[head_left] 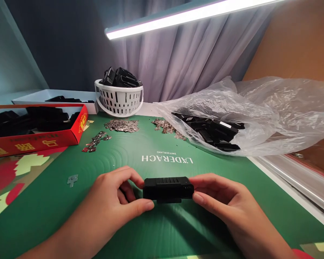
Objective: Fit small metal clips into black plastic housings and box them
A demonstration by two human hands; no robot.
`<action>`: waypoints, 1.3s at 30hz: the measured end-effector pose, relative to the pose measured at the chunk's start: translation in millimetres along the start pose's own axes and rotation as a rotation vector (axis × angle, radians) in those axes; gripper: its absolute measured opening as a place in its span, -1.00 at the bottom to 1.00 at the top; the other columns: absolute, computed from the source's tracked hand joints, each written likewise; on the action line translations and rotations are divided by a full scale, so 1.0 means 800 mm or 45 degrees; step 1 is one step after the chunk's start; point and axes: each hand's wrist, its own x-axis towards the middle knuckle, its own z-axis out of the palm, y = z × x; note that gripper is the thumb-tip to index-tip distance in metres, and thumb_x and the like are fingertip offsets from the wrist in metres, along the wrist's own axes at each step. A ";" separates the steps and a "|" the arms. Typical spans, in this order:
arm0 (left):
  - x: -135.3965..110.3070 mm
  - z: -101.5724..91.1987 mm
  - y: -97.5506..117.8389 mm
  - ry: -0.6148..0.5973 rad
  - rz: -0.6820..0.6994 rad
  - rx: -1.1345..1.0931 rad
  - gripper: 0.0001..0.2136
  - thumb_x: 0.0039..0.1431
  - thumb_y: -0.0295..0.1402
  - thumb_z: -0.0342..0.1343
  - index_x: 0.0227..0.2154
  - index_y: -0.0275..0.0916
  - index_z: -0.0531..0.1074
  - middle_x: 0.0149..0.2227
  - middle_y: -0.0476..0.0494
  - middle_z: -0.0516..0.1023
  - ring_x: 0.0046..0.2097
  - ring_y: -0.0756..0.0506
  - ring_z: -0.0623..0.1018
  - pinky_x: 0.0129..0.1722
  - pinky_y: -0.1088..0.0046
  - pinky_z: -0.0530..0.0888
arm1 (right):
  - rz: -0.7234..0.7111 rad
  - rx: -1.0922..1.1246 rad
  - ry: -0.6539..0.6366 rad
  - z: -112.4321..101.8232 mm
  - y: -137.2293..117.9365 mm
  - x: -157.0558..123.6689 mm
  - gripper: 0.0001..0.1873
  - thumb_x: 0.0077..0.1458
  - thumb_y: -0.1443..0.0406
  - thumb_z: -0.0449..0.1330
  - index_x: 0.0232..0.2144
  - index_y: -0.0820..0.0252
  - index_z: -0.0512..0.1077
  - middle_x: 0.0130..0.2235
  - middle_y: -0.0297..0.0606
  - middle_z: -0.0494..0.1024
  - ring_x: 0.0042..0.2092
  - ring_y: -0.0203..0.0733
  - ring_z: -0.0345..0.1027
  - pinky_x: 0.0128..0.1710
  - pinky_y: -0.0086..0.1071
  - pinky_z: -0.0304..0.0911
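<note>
Two bare hands work at the near edge of a green printed board, whose white LÄDERACH lettering reads upside down from this view. Held between them, just above the board, is a black rectangular plastic casing with short ridges along its top. The left hand grips its left end, thumb along the front and curled fingers reaching behind, while the right hand mirrors this at the right end, so the fingers of both hands are closed on the casing. A small grey metal piece lies alone on the board to the left of the hands. Further ahead sit two heaps of small metal stampings and a loose scatter of the same. Beyond them, a white slotted basket is piled with black parts. To the left, a red cardboard box holds more black parts (a white tray behind it holds some too). To the right, a clear plastic bag lies open around another pile of black parts.
</note>
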 end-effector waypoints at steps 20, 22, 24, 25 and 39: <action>-0.003 0.000 -0.006 0.114 0.195 0.030 -0.86 -0.19 -0.40 0.09 -0.66 -0.20 0.21 -0.56 0.11 0.25 -0.55 0.05 0.25 -0.60 0.58 0.17 | -0.103 -0.097 0.014 0.003 0.013 -0.002 -0.87 -0.16 0.30 0.20 -0.45 0.18 0.39 -0.40 -0.34 0.47 -0.36 -0.34 0.37 -0.37 -0.64 0.30; -0.004 0.000 -0.005 0.109 0.197 0.063 -0.86 -0.19 -0.41 0.09 -0.65 -0.20 0.21 -0.59 0.13 0.20 -0.56 0.06 0.24 -0.61 0.58 0.14 | -0.100 -0.098 0.028 0.004 0.013 -0.001 -0.87 -0.16 0.29 0.20 -0.45 0.18 0.39 -0.41 -0.34 0.47 -0.36 -0.34 0.37 -0.37 -0.64 0.30; -0.005 0.000 -0.004 0.105 0.201 0.091 -0.86 -0.17 -0.41 0.09 -0.65 -0.20 0.20 -0.61 0.14 0.17 -0.57 0.06 0.21 -0.61 0.58 0.13 | -0.109 -0.115 0.038 0.004 0.012 -0.001 -0.86 -0.16 0.28 0.19 -0.45 0.20 0.38 -0.41 -0.33 0.46 -0.36 -0.33 0.37 -0.37 -0.62 0.30; -0.006 0.000 -0.004 0.103 0.203 0.097 -0.85 -0.17 -0.41 0.08 -0.65 -0.21 0.19 -0.61 0.14 0.16 -0.58 0.06 0.20 -0.61 0.58 0.12 | -0.116 -0.130 0.041 0.004 0.012 -0.001 -0.86 -0.15 0.28 0.18 -0.44 0.20 0.38 -0.41 -0.32 0.46 -0.36 -0.33 0.37 -0.36 -0.61 0.30; -0.008 -0.001 0.002 0.046 0.144 0.123 -0.81 -0.14 -0.36 0.08 -0.66 -0.20 0.15 -0.61 0.13 0.13 -0.55 0.04 0.20 -0.59 0.57 0.12 | -0.113 -0.280 -0.005 0.003 0.007 -0.001 -0.85 -0.12 0.27 0.12 -0.42 0.22 0.33 -0.38 -0.28 0.42 -0.37 -0.30 0.33 -0.40 -0.53 0.29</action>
